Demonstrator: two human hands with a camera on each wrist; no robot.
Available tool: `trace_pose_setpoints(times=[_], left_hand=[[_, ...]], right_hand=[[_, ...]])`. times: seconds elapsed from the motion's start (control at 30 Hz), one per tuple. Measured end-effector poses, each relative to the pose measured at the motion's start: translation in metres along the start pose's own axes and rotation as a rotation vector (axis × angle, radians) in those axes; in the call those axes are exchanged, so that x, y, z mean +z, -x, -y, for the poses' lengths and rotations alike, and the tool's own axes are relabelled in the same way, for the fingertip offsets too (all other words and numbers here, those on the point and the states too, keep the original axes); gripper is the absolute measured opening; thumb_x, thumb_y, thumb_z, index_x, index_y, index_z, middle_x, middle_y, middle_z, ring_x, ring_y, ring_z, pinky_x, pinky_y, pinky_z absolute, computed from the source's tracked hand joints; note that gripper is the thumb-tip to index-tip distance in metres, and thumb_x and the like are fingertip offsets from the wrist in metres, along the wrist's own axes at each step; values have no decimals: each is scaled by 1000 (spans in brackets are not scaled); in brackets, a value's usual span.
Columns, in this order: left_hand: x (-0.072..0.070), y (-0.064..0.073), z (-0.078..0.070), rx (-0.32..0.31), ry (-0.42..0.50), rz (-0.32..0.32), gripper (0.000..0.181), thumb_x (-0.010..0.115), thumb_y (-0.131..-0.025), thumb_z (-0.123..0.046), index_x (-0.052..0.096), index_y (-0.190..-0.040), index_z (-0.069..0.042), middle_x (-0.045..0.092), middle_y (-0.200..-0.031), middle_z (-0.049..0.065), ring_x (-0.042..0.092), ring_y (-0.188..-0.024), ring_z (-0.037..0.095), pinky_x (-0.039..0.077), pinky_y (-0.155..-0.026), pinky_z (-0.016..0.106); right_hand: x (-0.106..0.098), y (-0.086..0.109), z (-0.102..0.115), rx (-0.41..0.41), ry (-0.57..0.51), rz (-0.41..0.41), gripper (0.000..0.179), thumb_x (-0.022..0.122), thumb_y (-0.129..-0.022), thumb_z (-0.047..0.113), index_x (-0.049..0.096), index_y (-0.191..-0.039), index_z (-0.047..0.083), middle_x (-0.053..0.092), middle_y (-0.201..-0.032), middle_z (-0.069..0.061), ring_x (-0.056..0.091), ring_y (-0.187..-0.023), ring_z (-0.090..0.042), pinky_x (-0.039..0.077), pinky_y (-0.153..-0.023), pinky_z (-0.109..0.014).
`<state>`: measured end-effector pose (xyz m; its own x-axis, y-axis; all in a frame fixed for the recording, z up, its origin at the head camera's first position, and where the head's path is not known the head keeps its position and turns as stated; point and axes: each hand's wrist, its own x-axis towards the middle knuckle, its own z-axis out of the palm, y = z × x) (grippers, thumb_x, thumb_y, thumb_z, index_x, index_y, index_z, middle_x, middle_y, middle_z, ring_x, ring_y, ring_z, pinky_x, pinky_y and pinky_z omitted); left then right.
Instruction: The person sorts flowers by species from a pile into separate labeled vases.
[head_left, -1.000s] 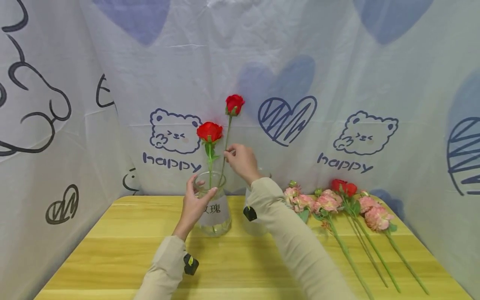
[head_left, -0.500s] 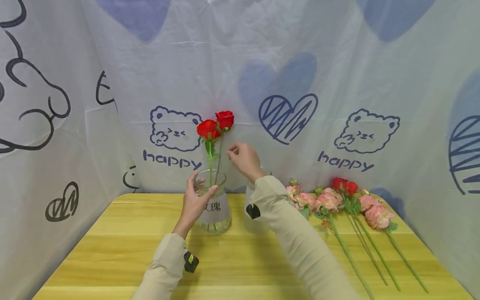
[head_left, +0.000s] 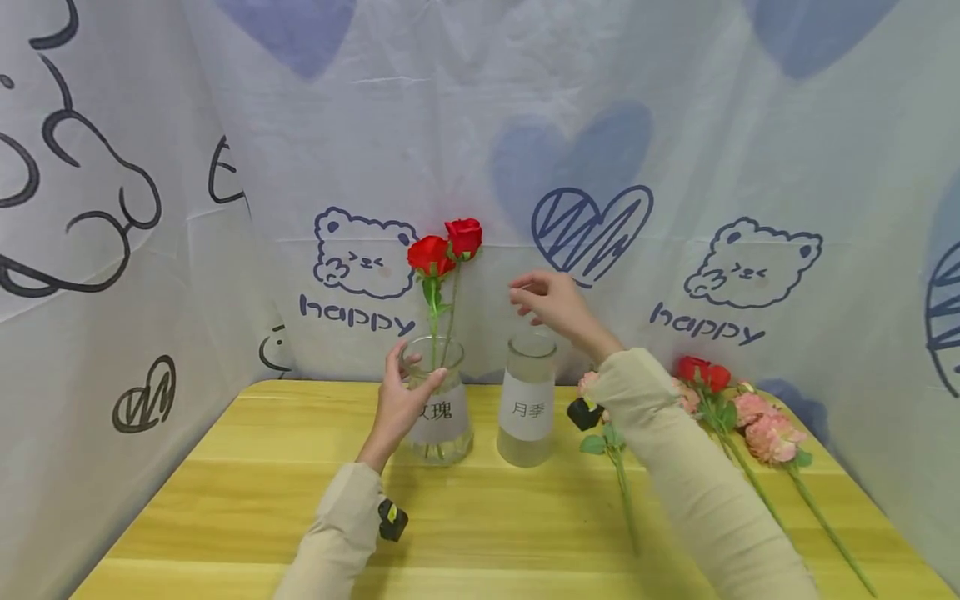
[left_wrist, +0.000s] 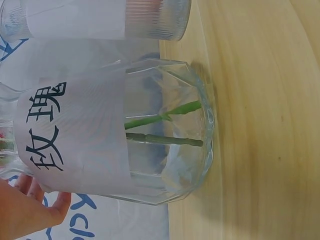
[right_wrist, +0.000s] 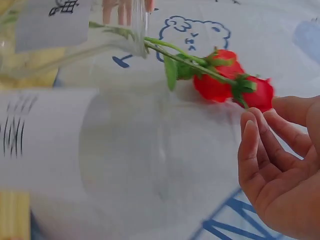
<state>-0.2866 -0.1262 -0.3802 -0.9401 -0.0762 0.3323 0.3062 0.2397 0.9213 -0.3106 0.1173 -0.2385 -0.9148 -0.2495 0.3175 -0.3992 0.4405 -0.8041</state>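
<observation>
The left hand (head_left: 400,410) grips the vase (head_left: 450,429) holding two roses (head_left: 432,256), which stand left of the empty, loosely curled right hand (head_left: 561,305).

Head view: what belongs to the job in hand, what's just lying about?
Likely job things:
Wide, white-labelled clear glass vase, held by left hand
Two red, green-stemmed roses standing in it

Idle, perhaps for later:
Narrow, white-labelled clear glass vase
Loose red flowers, ruffled pink flowers
</observation>
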Motion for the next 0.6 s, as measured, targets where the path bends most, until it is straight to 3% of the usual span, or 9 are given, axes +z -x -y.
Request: trace_pose_setpoints(times=[0.2,0.33,0.6], left_hand=[[1,2,0,-11,-6,-13,82,70,-87,-32,22,-151,-14,43,-143,17,36,-130,36,36,-101,57],[1,3,0,-17,-13,-10,82,70,-88,-32,21,-151,-13,43,-143,16,36,-130,36,36,-101,56],[2,2,-1,-9,-11,-8,83,70,-87,-33,21,-151,-13,43,-143,16,36,-130,36,35,-102,56]], right_hand=[[-30,37,-5,-41,-20,-21,31,58,-98,16,59,-123,-2,65,-115,-19,62,-94,-24,54,-72,-30],[-41,63,-16,-25,-47,-58,33,57,-99,17,57,-125,-3,63,-118,-19,61,-97,-22,53,-74,-28],[-57,100,-50,31,24,-113,38,57,-99,24,57,-126,-2,62,-118,-20,61,-98,-29,54,-71,-27]])
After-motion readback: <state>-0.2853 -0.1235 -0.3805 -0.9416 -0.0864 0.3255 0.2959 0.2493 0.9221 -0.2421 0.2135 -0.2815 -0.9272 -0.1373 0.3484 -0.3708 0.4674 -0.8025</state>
